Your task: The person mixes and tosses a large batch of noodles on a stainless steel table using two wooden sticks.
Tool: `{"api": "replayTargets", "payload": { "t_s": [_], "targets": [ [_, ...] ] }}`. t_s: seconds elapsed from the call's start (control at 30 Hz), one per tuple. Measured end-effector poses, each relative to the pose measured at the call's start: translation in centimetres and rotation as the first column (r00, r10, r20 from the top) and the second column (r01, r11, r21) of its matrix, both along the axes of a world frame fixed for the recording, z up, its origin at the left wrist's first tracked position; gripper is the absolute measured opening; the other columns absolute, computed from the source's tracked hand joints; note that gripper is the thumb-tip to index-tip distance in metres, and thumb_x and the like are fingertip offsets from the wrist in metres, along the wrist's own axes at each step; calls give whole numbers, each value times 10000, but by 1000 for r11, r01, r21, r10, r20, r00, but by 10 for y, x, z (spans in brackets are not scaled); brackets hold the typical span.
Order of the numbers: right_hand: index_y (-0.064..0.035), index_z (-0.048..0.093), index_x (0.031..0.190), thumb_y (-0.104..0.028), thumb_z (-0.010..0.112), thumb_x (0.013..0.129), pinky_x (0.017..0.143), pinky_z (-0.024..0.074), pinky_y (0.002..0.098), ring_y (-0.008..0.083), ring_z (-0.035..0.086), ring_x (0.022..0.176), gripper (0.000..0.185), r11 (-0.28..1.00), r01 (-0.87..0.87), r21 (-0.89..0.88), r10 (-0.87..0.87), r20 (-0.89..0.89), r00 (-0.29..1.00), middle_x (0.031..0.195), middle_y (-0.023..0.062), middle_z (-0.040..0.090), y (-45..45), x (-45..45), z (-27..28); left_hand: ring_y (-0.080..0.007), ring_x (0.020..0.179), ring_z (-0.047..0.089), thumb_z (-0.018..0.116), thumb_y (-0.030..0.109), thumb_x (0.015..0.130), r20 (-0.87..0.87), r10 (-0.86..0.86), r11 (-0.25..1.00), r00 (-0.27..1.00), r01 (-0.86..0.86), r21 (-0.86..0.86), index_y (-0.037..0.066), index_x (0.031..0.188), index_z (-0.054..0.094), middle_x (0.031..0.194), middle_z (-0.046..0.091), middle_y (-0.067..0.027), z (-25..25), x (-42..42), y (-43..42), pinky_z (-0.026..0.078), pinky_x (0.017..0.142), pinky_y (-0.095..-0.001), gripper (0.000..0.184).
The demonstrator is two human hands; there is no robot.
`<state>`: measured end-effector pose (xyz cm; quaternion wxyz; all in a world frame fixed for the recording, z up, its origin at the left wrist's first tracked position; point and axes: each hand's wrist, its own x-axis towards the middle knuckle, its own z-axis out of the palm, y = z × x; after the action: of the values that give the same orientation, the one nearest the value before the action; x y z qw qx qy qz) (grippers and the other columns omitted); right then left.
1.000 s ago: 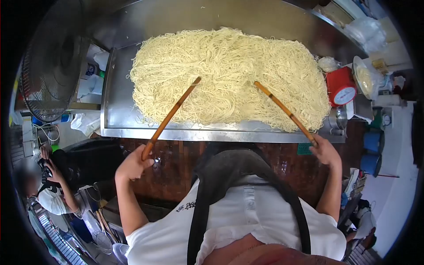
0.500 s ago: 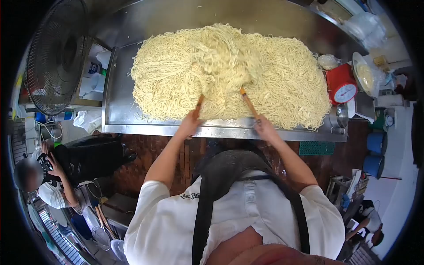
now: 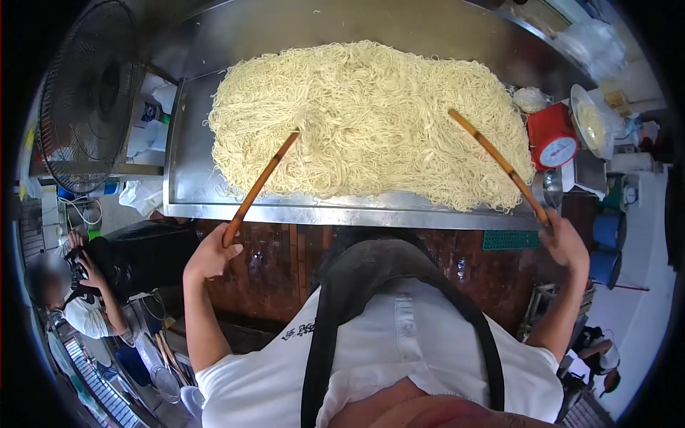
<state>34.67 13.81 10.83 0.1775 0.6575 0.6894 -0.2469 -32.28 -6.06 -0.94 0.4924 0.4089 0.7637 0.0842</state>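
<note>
A wide, thick layer of pale yellow noodles (image 3: 371, 128) covers much of the steel table (image 3: 285, 212). My left hand (image 3: 212, 252) is closed round the lower end of a brown wooden stick (image 3: 262, 182), whose far tip touches the noodles left of the middle. Closed on a second wooden stick (image 3: 499, 158) is my right hand (image 3: 564, 240), beyond the table's front edge at the right. That stick's tip lies over the noodles on the right. The two sticks are wide apart.
A red scale (image 3: 553, 135) stands at the table's right end, with a bagged plate (image 3: 591, 123) beside it. At the left is a large fan (image 3: 89, 96). A person (image 3: 85, 292) holds a camera at the lower left; another person (image 3: 599, 357) is at the lower right.
Both hands came together with the sticks, lifting noodles in the middle, then moved apart again. The lifted noodles have dropped back into the layer, and the sticks now point outward.
</note>
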Motion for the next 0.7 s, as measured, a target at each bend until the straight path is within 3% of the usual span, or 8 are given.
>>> {"api": "replayTargets", "payload": {
  "t_s": [0.1,0.17,0.2,0.23,0.3,0.4,0.5,0.7],
  "targets": [
    [16,598,1236,-90,552,876,915,504,506,445,640,1069,378,945,-245,216,276,-128,953,1121,292,665,63,5,-149,-477,1177,585,659,144,905,-229,-110,986,967,135,97,-48,1318,530,1190,640,-320,-49,50,45,476,987,-478,474],
    [38,576,1289,-75,506,902,922,506,480,437,649,1025,409,953,-249,174,280,-187,942,1104,286,672,112,-79,-258,-476,1147,603,630,137,892,-264,-100,961,959,163,225,-73,1358,495,1154,644,-337,-141,75,96,483,978,-479,529],
    [34,516,1363,-70,531,913,858,525,458,405,656,937,462,995,85,-58,-101,-379,920,1041,261,683,117,-147,-244,-484,1088,628,668,188,884,-208,-168,904,964,235,358,-95,1277,511,1112,650,-349,-184,85,124,506,924,-489,509],
    [30,531,1301,-131,520,953,766,528,449,376,644,826,384,995,-81,63,100,-426,899,944,232,674,134,-171,-293,-469,1048,648,677,207,885,-180,-112,938,977,164,306,-96,1239,514,1077,659,-343,-174,109,151,518,896,-480,493],
    [0,541,1236,-185,525,979,737,518,471,381,638,795,318,943,-230,240,315,-431,846,907,237,657,149,-208,-300,-428,973,678,689,231,888,-100,-26,942,995,58,330,-91,1178,521,997,671,-316,-154,117,192,534,844,-457,465],
    [-16,537,1172,-216,544,985,749,508,491,395,635,804,274,995,-86,45,97,-480,872,898,252,643,106,-187,-249,-369,973,671,699,202,885,-26,-22,940,999,30,341,-81,1245,509,1014,653,-265,-154,81,166,520,865,-426,496],
    [-9,560,1129,-218,589,961,762,503,481,392,656,867,269,989,-52,138,123,-580,805,941,249,661,60,-165,-321,-347,1083,638,703,156,864,-104,-136,926,985,164,339,-87,1312,492,1184,610,-267,-200,77,151,486,944,-421,552],
    [-47,521,1137,-194,592,966,655,485,425,324,582,707,236,987,95,130,46,-792,609,820,158,568,64,-209,-259,-165,434,516,665,193,931,325,82,920,942,-196,339,-61,1241,473,683,553,-67,-100,141,211,422,407,-335,445]
  ]
}}
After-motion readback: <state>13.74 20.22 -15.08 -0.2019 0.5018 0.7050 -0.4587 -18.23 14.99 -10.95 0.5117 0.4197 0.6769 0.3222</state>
